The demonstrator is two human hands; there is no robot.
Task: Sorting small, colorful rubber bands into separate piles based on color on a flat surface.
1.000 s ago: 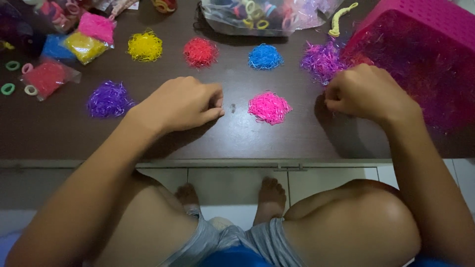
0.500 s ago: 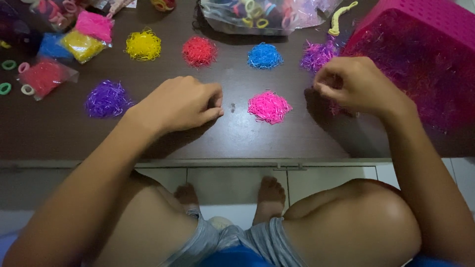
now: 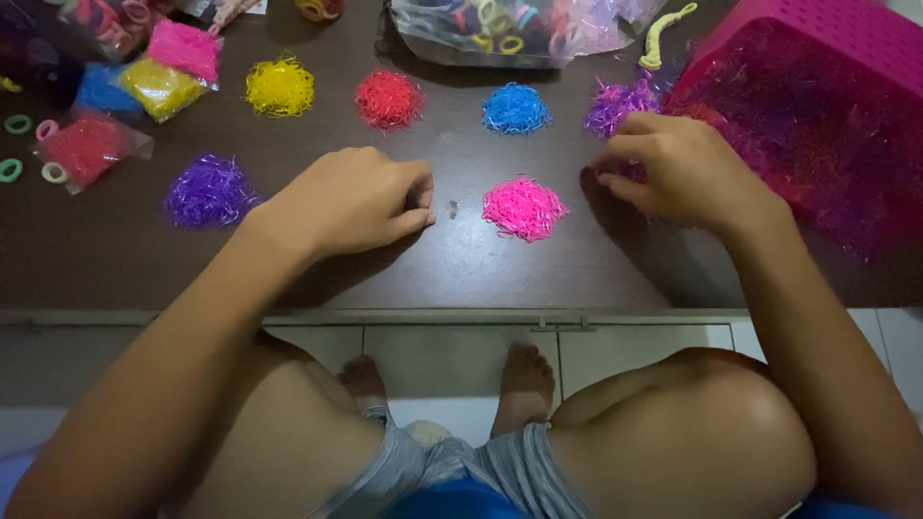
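A dark brown table (image 3: 115, 269) (dimly lit) stands over a pale tiled floor (image 3: 452, 351).

The left hand (image 3: 351, 202) rested on the dark table (image 3: 125, 269) with its fingers curled in, near a pink pile of small bands (image 3: 523, 208). The right hand (image 3: 678, 173) lay just beside the magenta basket (image 3: 817, 86), its fingertips at the light purple pile (image 3: 615, 104). Further back stood a yellow pile (image 3: 280, 86), a red pile (image 3: 388, 99) and a blue pile (image 3: 516, 108). A purple pile (image 3: 207, 190) lay left of the left hand.
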